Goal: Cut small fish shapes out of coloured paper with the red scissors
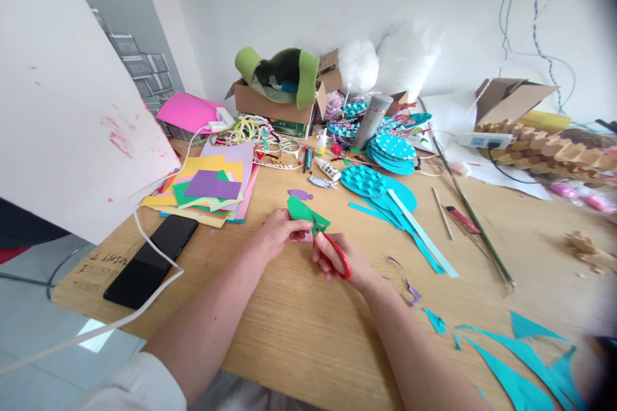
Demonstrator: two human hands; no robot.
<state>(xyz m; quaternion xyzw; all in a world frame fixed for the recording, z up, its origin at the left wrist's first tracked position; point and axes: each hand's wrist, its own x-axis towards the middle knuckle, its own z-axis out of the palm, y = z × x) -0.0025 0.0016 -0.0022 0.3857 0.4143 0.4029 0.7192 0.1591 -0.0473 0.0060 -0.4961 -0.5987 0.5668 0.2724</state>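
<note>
Scissors point(346, 268) sit in the right hand point(340, 255), fingers wrapped round the red handles, blades meeting the green paper point(301, 210)! And the left hand point(282, 231) pinches that paper by its near edge, thumb on top, most of the sheet beyond the grip. Purple cutout point(301, 194) just past the green paper; coloured sheets point(214, 186) to its left.

Sleeve point(139, 388), left: one, off-white, plain, loose, ending near the elbow. Left forearm point(216, 308): bare, slender, with one small dark spot midway along. Left hand point(281, 232): ungloved. Right forearm point(402, 334): bare, slender. Right hand point(340, 257): ungloved. Lap garment point(241, 390): pale greyish cloth, softly creased, partly shown, details unclear.
</note>
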